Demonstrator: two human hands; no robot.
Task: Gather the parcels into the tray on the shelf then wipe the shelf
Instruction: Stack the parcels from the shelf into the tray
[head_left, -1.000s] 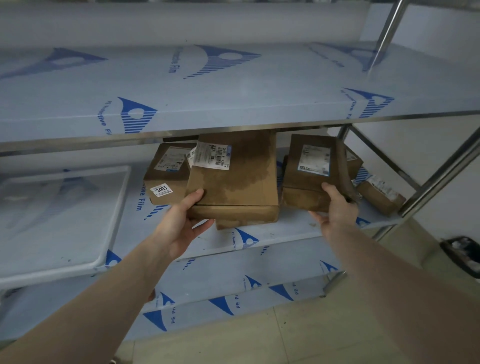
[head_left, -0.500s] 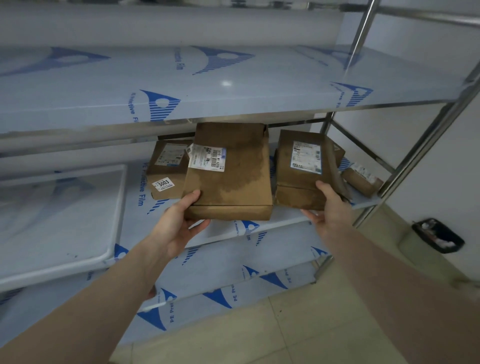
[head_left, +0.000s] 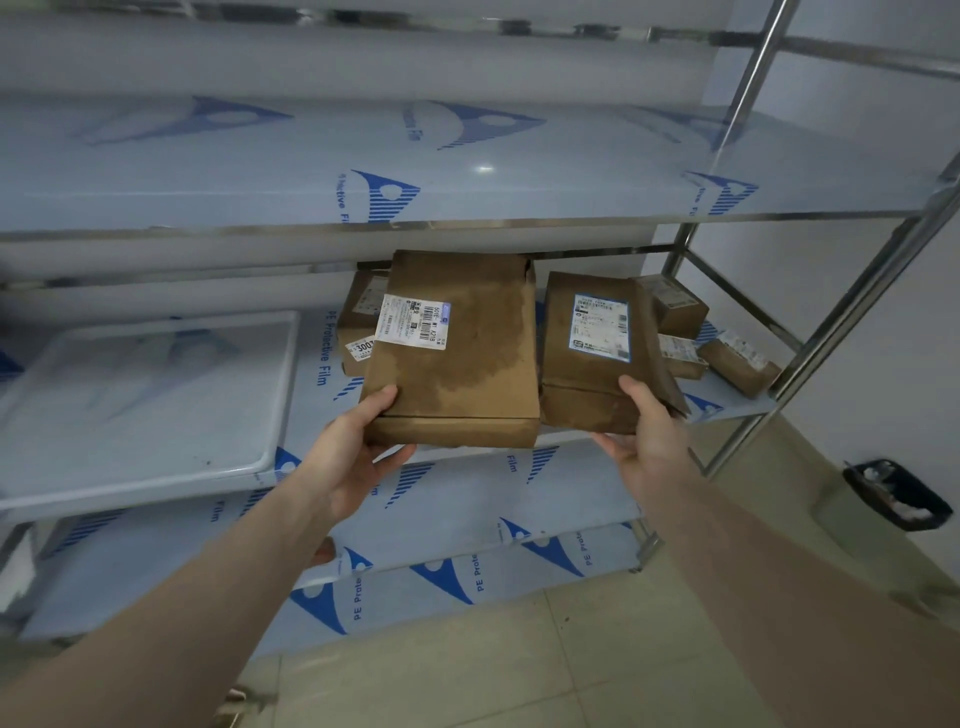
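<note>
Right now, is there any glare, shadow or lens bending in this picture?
Head view: a small glare spot sits on the upper shelf; that shelf shades the back parcels; the right post bows from the wide lens; the labels' small print is too soft to read.

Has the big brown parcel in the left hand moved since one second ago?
Yes. The big brown parcel, held by the left hand, has risen: its top edge now meets the upper shelf's metal edge.

Two held brown parcels (head_left: 457, 353) (head_left: 592, 358); white tray (head_left: 156, 467) leftward on shelf (head_left: 571, 441).
</note>
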